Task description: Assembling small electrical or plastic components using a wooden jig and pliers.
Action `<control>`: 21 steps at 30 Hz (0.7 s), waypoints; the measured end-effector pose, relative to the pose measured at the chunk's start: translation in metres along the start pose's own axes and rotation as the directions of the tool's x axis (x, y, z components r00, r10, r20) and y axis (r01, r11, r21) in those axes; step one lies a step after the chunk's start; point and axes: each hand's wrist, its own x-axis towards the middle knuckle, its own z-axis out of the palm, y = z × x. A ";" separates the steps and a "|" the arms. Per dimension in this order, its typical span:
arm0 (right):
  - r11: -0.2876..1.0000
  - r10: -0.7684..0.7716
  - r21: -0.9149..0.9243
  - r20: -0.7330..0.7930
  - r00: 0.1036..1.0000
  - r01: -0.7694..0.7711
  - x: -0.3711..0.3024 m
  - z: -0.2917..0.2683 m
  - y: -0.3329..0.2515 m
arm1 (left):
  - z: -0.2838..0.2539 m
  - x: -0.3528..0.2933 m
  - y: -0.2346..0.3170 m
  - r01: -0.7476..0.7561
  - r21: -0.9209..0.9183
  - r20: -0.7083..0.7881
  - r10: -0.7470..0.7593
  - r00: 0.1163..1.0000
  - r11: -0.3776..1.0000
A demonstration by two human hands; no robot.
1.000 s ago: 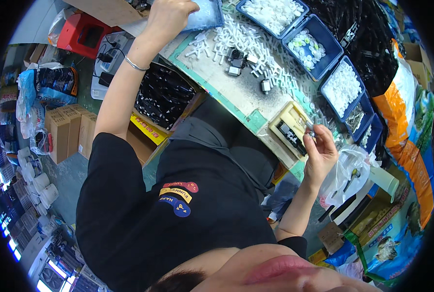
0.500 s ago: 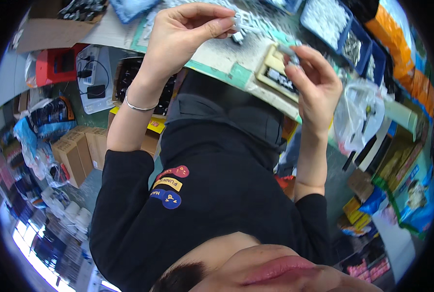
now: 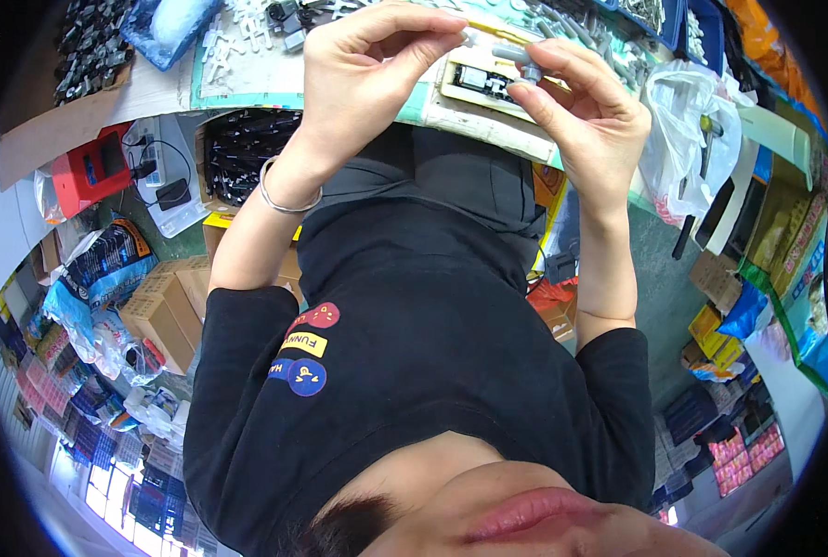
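My left hand (image 3: 363,79) is closed in a pinch on a small whitish piece (image 3: 469,38), mostly hidden by the fingertips. Between the thumb and fingers of my right hand (image 3: 595,116) is a grey plastic part (image 3: 514,58) with a short tube-like arm pointing toward the left hand. The two pieces are close together but appear apart. Just below them on the bench lies a cream-coloured holder (image 3: 451,85), partly covered by the right fingers. A black and silver part (image 3: 484,82) rests in it.
White and grey plastic pieces (image 3: 237,37) are spread over the bench. Blue bins (image 3: 704,37) stand at the far right, near a clear plastic bag (image 3: 678,116). A box of black parts (image 3: 247,153) sits under the bench edge, beside a red device (image 3: 89,172).
My hands have come closer together, the left pinch now beside the grey part. The view has shifted, showing more of the bench's left side.
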 end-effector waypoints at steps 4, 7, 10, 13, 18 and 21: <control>0.988 0.008 -0.152 -0.027 1.000 -0.012 -0.017 -0.016 0.005 | 0.023 -0.006 0.002 0.036 0.065 0.009 -0.036 0.999 0.997; 0.954 0.016 -0.297 -0.109 0.994 -0.048 -0.040 -0.045 0.019 | 0.029 -0.011 -0.009 -0.225 0.419 0.141 0.182 0.973 0.879; 0.805 -0.037 -0.593 -0.078 0.996 -0.017 -0.052 -0.065 0.031 | 0.038 -0.018 -0.025 -0.394 0.550 0.290 0.274 0.917 0.737; 0.690 -0.137 -0.710 0.061 0.989 0.139 -0.048 -0.067 0.031 | 0.047 -0.023 -0.030 -0.499 0.619 0.363 0.342 0.867 0.607; 0.709 -0.104 -0.690 0.101 0.990 0.144 -0.040 -0.071 0.044 | 0.054 -0.025 -0.039 -0.516 0.657 0.391 0.338 0.856 0.550; 0.708 -0.090 -0.689 0.130 0.987 0.155 -0.037 -0.072 0.045 | 0.058 -0.028 -0.039 -0.502 0.689 0.374 0.338 0.864 0.522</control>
